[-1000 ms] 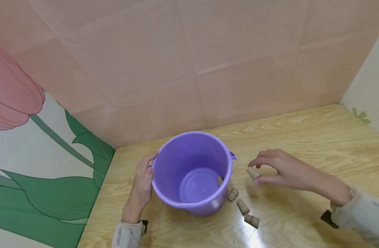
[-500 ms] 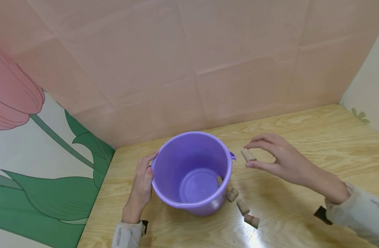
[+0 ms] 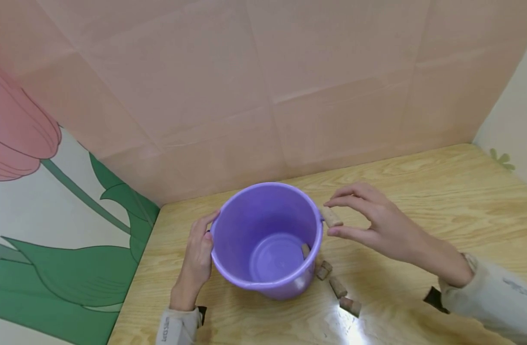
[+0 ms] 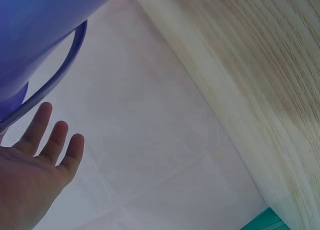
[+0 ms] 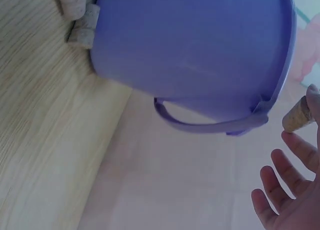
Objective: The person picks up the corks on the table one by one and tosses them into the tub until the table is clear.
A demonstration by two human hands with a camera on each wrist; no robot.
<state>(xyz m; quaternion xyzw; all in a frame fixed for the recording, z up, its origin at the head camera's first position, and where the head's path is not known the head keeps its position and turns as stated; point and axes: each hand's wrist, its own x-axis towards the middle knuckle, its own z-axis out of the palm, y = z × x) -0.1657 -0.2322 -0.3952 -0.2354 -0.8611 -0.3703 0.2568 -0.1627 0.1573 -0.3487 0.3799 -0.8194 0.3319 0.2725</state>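
As the cork [image 3: 331, 217] is brought nearer the purple bucket [image 3: 261, 211], it is pinched between the right hand's [image 3: 386, 227] thumb and fingertip | held beside, not yet above opening | bucket touched by left hand [image 3: 198, 253], grip unclear

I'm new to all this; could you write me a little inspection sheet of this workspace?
Surface: wood-grain tabletop, with a bright glare patch near the bottom of the head view.
Job's things: a purple bucket on the tabletop; one cork inside; three loose corks lying beside it; a pinched cork off the tabletop.
Clutter: nothing seen.
Grippers: bare hands. Left hand touches the bucket's rim; right hand holds the pinched cork by the bucket's right side.
Cables: nothing seen.
Surroundings: pinkish-tan covering behind, tulip picture left, pale wall right.
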